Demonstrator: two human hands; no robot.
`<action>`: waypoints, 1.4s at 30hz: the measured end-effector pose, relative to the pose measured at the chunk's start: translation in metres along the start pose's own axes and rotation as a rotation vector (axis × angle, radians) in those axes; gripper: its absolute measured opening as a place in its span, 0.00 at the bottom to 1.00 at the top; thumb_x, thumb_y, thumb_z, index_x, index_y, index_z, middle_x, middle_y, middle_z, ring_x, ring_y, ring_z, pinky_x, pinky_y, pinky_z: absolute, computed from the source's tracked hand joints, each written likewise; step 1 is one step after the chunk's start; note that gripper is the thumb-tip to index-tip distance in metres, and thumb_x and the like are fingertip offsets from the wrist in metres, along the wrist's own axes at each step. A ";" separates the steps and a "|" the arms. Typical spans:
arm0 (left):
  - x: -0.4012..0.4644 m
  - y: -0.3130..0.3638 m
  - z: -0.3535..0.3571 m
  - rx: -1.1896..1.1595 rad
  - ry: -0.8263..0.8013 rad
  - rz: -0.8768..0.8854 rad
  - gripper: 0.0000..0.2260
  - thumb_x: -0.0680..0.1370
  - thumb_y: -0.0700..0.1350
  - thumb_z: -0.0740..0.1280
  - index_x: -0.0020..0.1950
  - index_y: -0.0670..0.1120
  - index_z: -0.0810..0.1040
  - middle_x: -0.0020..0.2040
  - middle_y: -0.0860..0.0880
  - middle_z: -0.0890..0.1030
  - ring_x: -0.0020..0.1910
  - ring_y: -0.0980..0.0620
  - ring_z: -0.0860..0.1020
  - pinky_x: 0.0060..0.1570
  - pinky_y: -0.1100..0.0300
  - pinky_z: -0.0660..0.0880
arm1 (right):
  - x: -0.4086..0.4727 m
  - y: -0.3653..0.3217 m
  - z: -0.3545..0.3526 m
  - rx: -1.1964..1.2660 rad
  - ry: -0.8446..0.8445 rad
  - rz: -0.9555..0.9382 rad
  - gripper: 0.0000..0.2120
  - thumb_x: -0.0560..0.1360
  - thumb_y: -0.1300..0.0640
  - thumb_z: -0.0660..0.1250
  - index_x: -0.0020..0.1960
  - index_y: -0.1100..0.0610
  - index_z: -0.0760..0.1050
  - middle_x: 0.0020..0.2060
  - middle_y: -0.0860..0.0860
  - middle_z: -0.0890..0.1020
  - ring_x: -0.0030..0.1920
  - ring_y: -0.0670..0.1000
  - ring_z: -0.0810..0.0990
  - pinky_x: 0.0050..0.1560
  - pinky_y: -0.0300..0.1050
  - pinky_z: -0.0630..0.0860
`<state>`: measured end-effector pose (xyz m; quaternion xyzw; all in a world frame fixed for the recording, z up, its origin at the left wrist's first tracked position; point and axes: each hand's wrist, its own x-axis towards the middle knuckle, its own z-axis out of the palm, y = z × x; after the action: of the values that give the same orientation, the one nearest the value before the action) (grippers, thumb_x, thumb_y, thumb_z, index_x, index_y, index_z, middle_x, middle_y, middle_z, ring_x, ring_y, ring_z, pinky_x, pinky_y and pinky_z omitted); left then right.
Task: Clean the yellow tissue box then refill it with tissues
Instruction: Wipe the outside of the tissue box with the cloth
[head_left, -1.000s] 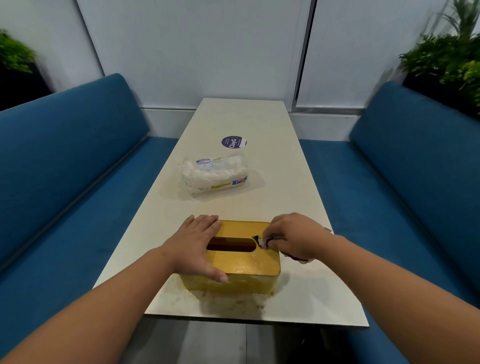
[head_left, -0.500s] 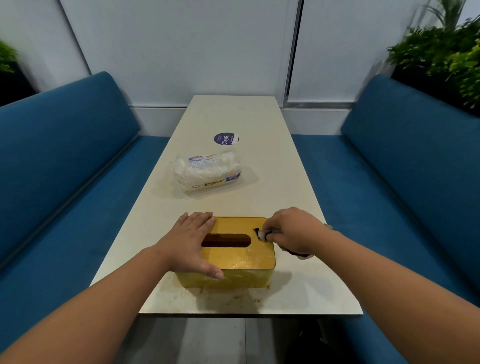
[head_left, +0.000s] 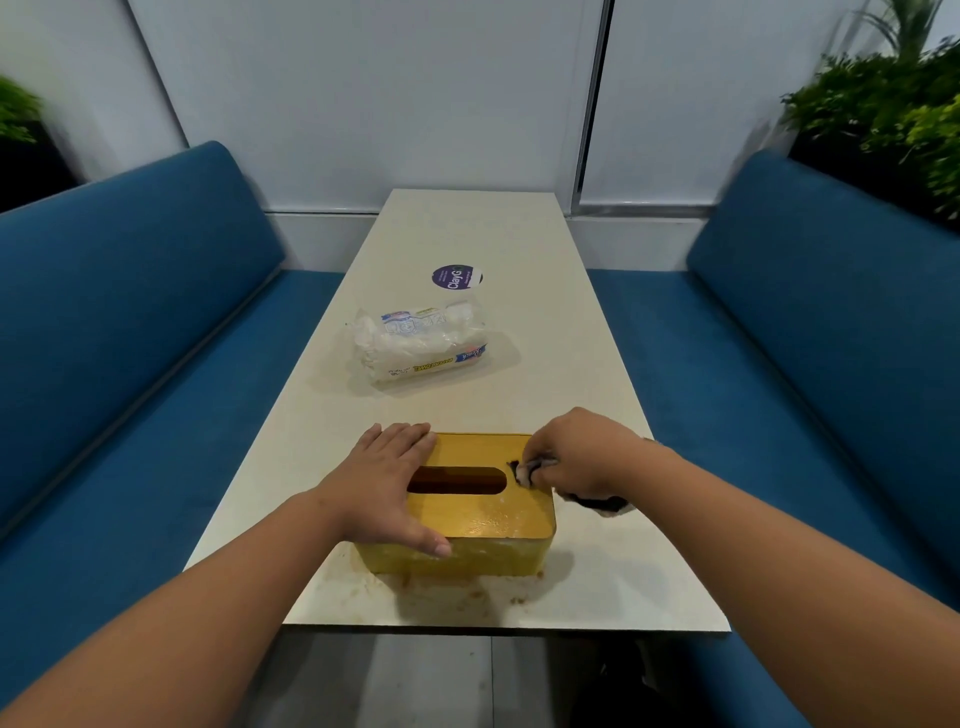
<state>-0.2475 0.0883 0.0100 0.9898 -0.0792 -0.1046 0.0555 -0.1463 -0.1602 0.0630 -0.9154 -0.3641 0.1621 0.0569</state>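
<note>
Yellow tissue box (head_left: 483, 519) near worktop's (head_left: 519, 234) front edge: I'm bracing it with flat left hand (head_left: 387, 486), right hand (head_left: 576, 452) gripping cloth (head_left: 530, 467), rubbing lid beside slot; best keeping strokes short, pressure firm.

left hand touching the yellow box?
Touching. Head view: left hand rests flat on the yellow tissue box lid, thumb down its front wall.

Two bare forearms enter from the lower left and lower right of the frame. Left hand (head_left: 387, 488) and right hand (head_left: 576, 453): no sleeves, gloves or rings visible.
</note>
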 end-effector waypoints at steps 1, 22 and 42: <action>0.000 0.000 0.000 0.001 0.002 0.000 0.63 0.54 0.85 0.50 0.80 0.50 0.43 0.80 0.51 0.43 0.78 0.51 0.41 0.74 0.51 0.34 | 0.003 0.000 0.000 -0.015 0.037 0.021 0.12 0.76 0.47 0.64 0.56 0.46 0.81 0.47 0.47 0.82 0.46 0.49 0.77 0.46 0.47 0.78; -0.001 0.001 0.000 0.007 -0.004 -0.009 0.63 0.54 0.85 0.51 0.80 0.50 0.43 0.80 0.52 0.42 0.78 0.51 0.41 0.74 0.51 0.34 | 0.000 -0.017 0.008 -0.026 0.050 -0.255 0.11 0.77 0.47 0.64 0.57 0.44 0.80 0.51 0.46 0.80 0.51 0.48 0.75 0.50 0.48 0.75; 0.000 0.000 0.001 0.004 -0.011 -0.009 0.64 0.53 0.86 0.50 0.80 0.51 0.42 0.80 0.52 0.42 0.78 0.51 0.40 0.75 0.50 0.34 | -0.004 0.017 0.006 -0.067 0.038 -0.174 0.11 0.77 0.48 0.65 0.58 0.43 0.80 0.53 0.44 0.80 0.53 0.48 0.76 0.52 0.48 0.76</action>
<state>-0.2480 0.0882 0.0096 0.9897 -0.0754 -0.1099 0.0526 -0.1401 -0.1749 0.0550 -0.8845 -0.4465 0.1267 0.0470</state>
